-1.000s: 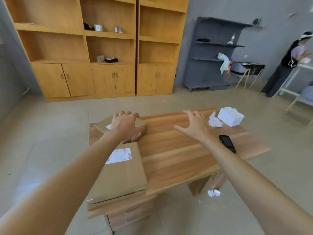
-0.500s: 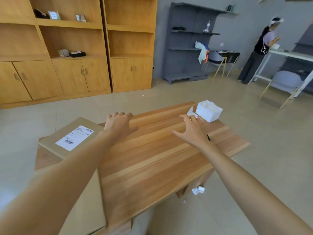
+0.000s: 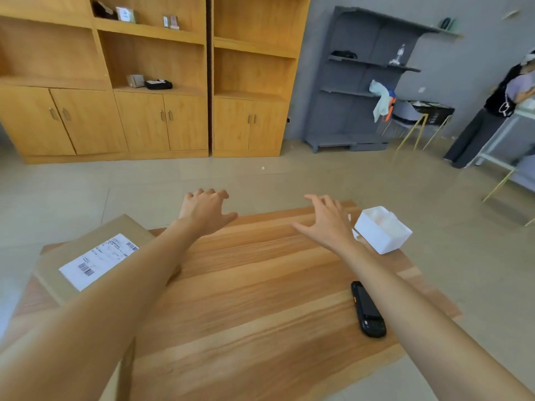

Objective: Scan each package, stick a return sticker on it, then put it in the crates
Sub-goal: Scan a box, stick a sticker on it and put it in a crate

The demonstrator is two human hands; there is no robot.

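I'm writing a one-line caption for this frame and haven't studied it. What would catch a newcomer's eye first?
Two bare forearms stretch over a light wooden table, the left hand and right hand spread open above it, holding nothing. At the table's left edge lies a flat brown cardboard package with a white barcode label. On the right are a black handheld scanner and, beyond it, an open white box.

A wooden counter [image 3: 246, 299] stands on a pale tiled floor [image 3: 289, 178]. Against the back wall are orange-brown wooden cabinets [image 3: 162, 82], their open shelves carrying a few small items. To their right stands a grey shelving unit [image 3: 356, 91] with a pale cloth [image 3: 379, 99] draped from it. At far right a person [image 3: 498, 111] in dark clothes stands at a white table.
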